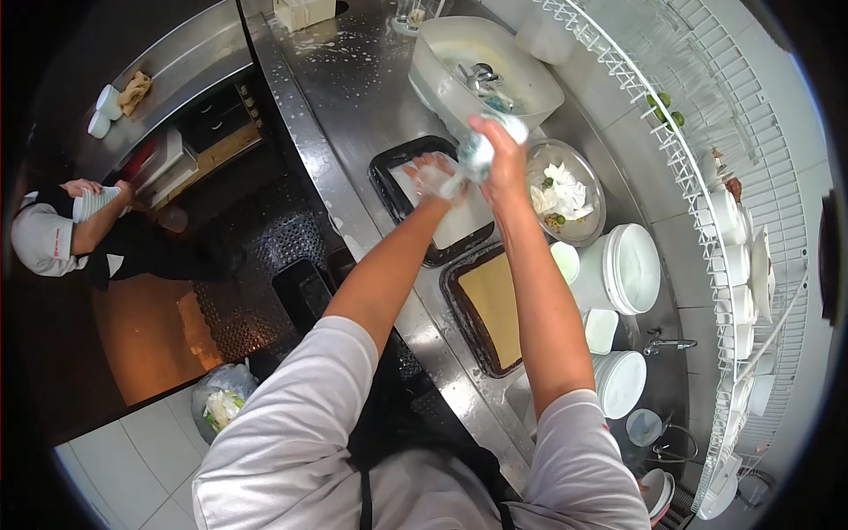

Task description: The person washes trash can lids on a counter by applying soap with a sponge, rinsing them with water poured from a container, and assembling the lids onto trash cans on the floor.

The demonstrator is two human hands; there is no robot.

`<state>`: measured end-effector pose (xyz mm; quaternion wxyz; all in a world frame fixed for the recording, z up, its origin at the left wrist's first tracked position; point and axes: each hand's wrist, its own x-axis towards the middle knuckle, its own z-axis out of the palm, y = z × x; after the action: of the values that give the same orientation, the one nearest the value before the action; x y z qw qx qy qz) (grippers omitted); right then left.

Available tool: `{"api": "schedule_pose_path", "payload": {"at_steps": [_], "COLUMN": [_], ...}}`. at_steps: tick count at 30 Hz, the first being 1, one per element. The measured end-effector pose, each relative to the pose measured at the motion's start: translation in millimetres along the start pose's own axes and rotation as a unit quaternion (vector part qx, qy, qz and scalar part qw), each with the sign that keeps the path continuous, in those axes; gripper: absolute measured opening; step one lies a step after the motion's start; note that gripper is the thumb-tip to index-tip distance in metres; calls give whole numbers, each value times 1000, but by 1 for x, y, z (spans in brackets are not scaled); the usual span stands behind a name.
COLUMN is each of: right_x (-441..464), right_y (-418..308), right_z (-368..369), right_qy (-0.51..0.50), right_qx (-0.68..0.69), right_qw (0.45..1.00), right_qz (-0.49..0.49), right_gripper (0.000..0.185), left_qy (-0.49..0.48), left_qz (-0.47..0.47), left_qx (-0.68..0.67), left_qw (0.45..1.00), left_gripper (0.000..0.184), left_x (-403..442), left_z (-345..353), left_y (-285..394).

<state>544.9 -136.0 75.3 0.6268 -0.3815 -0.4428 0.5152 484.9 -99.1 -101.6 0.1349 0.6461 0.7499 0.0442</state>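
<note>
My right hand (503, 163) is closed around a foamy, whitish-green sponge or cloth (479, 152), smeared by motion. Just left of it, my left hand (435, 177) has its fingers spread and soapy, above a dark-rimmed tray (389, 190) with a white, flat, wet inside. A second dark tray (453, 305), holding a flat tan sheet (491, 309), lies nearer to me on the steel counter. Behind my right hand stands a large whitish tub (442, 84) with metal utensils (484, 78) in cloudy water.
At the right are a clear bowl of scraps (565, 199), white buckets (634, 269), a faucet (671, 344) and a wire rack (698, 203) of glasses and cups. Across the aisle at the left, a person (53, 238) holds stacked white dishes (95, 203). A scrap bag (223, 402) is below.
</note>
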Motion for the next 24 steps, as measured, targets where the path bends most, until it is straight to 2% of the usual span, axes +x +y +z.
{"api": "schedule_pose_path", "payload": {"at_steps": [1, 3, 6, 7, 8, 10, 11, 12, 14, 16, 17, 18, 20, 21, 22, 23, 24], "right_x": [11, 21, 20, 12, 5, -5, -9, -16, -31, -39, -43, -49, -53, -48, -41, -32, -31], "right_y": [-4, -14, -36, -41, -45, -29, -20, -14, -4, 6, 15, 14, 28, 49, 72, 120, 106], "right_z": [4, 10, 18, 16, 13, -5, -16, -26, -42, -51, -52, -45, -30, -29, -27, -20, -19], "right_qy": [-23, -43, -30, -27, -23, -41, -58, -74, -74, -63, -51, -37, 39, 70, 100, 184, 151], "right_qx": [-33, -83, -135, -156, -177, -185, -202, -218, -227, -228, -226, -224, -158, -143, -150, -367, -415], "right_qw": [999, 994, 988, 984, 980, 978, 972, 966, 968, 971, 973, 973, 986, 986, 983, 911, 897], "right_qz": [-29, -62, -76, -78, -82, -89, -103, -115, -72, -24, 6, 37, 43, 58, 47, -48, 0], "right_gripper": [14, 16, 19, 21, 23, 28, 26, 24, 24, 26, 28, 30, 32, 32, 31, 47, 66], "left_qy": [13, -28, 21, 63, 93, 118, 134, 201, 174, 108, 48, 23, -8, -106, -73, 0, 53], "left_qz": [-2, -31, 73, 115, 174, 312, 353, 351, 403, 449, 464, 431, 365, 256, 289, 328, 343], "left_qx": [-24, -32, -103, -202, -219, -127, -75, 5, 25, -68, -171, -290, -532, -714, -642, -490, -361], "left_qw": [1000, 999, 992, 971, 956, 934, 923, 915, 898, 885, 868, 854, 764, 643, 706, 807, 866], "left_gripper": [83, 74, 48, 44, 46, 52, 56, 64, 71, 76, 77, 76, 74, 77, 74, 71, 67], "left_x": [17, 43, 52, 44, 32, -13, -32, -42, -48, -31, -5, -10, -20, -26, -21, -15, -13], "left_z": [13, 12, 24, 35, 34, 8, 5, 13, 15, 41, 95, 80, 48, 26, 23, 24, 25], "left_y": [-5, -11, -27, -28, -25, -17, -15, -12, -19, -34, -44, -38, -27, -19, -13, -8, -1]}}
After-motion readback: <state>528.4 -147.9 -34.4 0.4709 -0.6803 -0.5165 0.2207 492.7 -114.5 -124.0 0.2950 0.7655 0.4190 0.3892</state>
